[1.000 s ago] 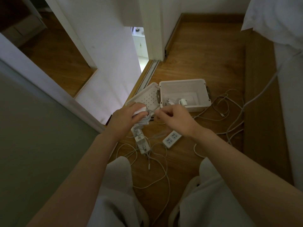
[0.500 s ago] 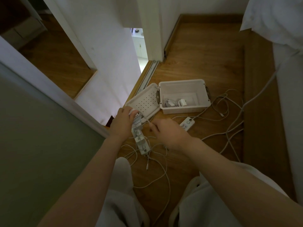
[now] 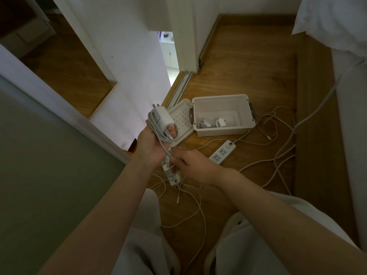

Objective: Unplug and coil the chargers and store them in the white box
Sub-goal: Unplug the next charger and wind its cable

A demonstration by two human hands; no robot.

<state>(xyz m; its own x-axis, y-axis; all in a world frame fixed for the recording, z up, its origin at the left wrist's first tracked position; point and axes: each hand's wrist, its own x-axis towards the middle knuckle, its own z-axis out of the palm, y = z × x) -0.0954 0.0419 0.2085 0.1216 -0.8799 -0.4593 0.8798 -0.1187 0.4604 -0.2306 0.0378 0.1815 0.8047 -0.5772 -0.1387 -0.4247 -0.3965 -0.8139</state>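
My left hand grips a white charger brick, prongs up, with its cable wound around it in several loops. Just below, my right hand pinches the loose end of that cable. The open white box stands on the wood floor beyond my hands, holding two coiled chargers. Its perforated lid lies flat at its left side. A second charger lies on the floor under my hands among loose white cables.
A white power strip lies on the floor right of my hands. Tangled white cables spread toward a wooden bed frame on the right. A white door and sliding track stand to the left. My knees are at the bottom.
My left hand has lifted and turned, bringing the wound charger brick up into plain sight. My right hand has dropped below it along the cable. The power strip now lies uncovered farther right.
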